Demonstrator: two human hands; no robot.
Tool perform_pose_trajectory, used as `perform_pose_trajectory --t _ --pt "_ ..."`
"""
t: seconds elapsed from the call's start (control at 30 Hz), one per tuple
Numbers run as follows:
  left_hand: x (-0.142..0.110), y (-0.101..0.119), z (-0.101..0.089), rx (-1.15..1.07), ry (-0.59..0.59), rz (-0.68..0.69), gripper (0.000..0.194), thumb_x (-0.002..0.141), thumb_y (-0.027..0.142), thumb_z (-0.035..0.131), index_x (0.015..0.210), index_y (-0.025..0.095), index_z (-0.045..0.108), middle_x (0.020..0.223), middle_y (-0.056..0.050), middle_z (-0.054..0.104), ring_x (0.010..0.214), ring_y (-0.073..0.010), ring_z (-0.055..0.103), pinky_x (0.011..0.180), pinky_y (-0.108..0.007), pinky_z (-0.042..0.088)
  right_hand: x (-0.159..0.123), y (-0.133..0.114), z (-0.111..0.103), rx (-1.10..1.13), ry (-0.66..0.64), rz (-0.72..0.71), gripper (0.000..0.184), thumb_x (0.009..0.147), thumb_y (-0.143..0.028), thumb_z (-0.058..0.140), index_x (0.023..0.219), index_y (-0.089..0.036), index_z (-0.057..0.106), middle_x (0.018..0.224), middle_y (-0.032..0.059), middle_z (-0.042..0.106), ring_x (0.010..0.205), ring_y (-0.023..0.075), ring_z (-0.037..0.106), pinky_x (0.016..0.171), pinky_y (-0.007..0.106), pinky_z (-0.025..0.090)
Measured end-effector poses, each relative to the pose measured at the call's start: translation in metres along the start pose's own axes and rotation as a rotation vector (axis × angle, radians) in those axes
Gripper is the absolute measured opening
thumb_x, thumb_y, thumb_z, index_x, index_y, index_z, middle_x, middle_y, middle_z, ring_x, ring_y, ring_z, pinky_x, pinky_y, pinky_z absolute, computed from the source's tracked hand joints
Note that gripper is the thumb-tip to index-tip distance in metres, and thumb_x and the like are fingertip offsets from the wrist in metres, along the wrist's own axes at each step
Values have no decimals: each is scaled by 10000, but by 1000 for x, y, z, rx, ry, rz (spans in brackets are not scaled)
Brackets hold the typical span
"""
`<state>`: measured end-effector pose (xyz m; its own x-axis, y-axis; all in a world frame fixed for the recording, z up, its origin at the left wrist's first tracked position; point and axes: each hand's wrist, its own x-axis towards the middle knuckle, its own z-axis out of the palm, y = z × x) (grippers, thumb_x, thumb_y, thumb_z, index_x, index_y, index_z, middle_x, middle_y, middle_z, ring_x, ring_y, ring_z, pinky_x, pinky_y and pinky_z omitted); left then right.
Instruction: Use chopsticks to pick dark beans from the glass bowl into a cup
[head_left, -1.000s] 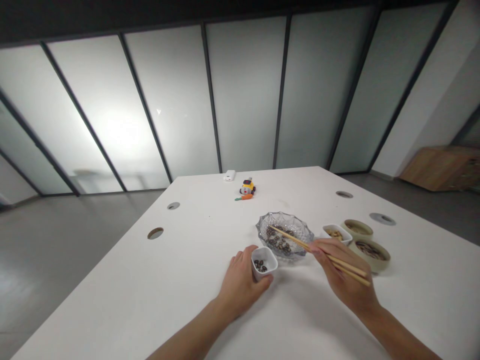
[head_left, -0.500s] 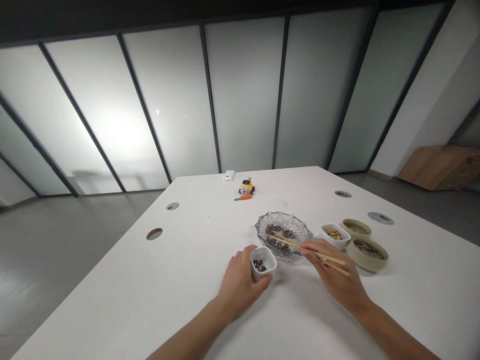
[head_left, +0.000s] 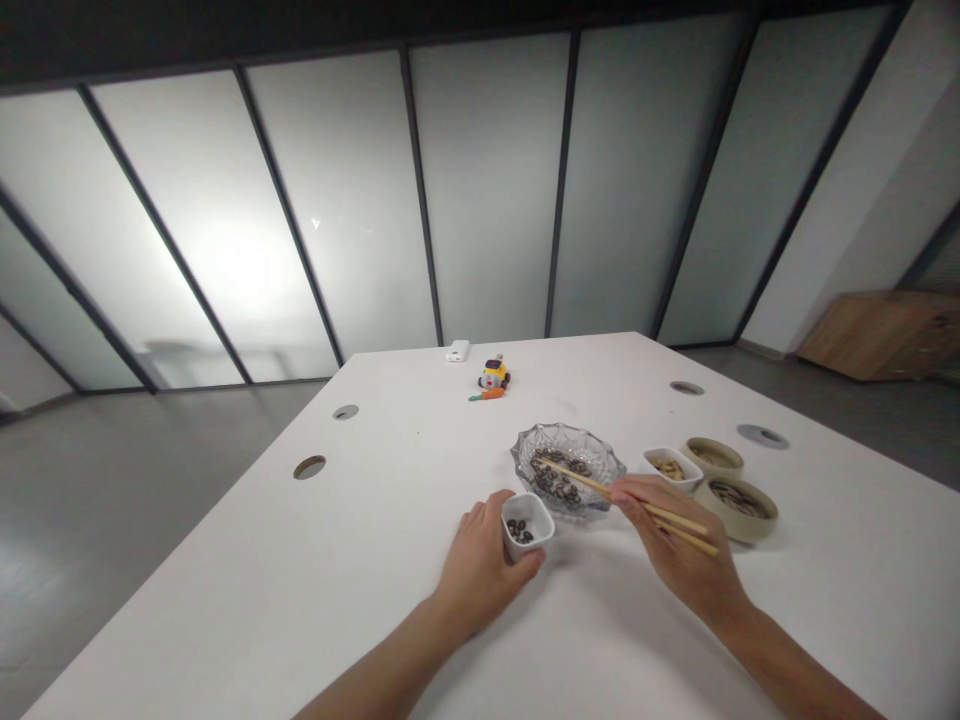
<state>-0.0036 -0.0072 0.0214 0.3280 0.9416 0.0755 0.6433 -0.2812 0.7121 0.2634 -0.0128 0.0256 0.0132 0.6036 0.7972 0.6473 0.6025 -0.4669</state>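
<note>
To your right on the white surface (head_left: 360, 540), you have a small white dish (head_left: 685, 484) of pale tan pieces, close beside two pale green bowls (head_left: 750, 530); the nearer one holds dark, thin pieces. Farther ahead of you sits a yellow-and-grey toy vehicle (head_left: 493, 375), with an orange item (head_left: 491, 394) with a green tip just on your side of it. Beyond lies a white device (head_left: 457, 351). You face frosted panels (head_left: 487, 200) in dark frames, with a wooden cabinet (head_left: 874, 335) at far right.
</note>
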Motion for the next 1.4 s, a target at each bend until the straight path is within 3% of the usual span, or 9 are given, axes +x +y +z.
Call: perform_pose_trajectory --t 0.13,0.23,0.37,0.83,1.2,1.4 --pt "0 0 0 1 4 15 530 872 317 748 1370 253 576 1343 -92 707 1244 -316 619 1108 -441 459 -1 0 -1 -31 -30 78 323 1074 -493 627 938 -257 801 902 53 853 808 232 824 692 305 661" --pt "0 -1 1 5 6 16 537 871 323 748 1374 259 572 1348 -91 710 1251 -317 621 1115 -438 461 -2 0 1 -32 -68 88 358 1077 -517 608 938 -256 809 920 58 863 829 240 831 733 323 679" --pt "1 -1 2 7 6 15 540 869 324 756 1373 261 573 1337 -87 712 1242 -314 626 1112 -437 461 -3 -1 4 -39 -50 28 301 1082 -454 619 948 -258 805 929 53 862 866 238 834 796 336 683" --pt "1 -3 2 -1 6 19 537 872 306 758 1374 263 572 1340 -81 707 1242 -315 624 1099 -437 457 -1 -5 4 22 34 -24 200 1073 -350 656 967 -261 800 928 52 853 853 229 824 776 331 676" --pt "1 4 1 2 2 1 515 866 290 772 1343 264 580 1304 -74 708 1225 -317 628 1081 -428 460 -5 -2 6 87 -98 32 180 1054 -351 690 998 -257 832 994 59 861 899 238 833 821 346 691" --pt "1 5 -1 -4 -2 3 501 870 282 771 1334 257 583 1308 -73 708 1224 -317 630 1079 -425 451 -4 -3 6 75 -77 16 191 1062 -322 673 978 -245 827 961 61 853 868 230 829 813 333 685"
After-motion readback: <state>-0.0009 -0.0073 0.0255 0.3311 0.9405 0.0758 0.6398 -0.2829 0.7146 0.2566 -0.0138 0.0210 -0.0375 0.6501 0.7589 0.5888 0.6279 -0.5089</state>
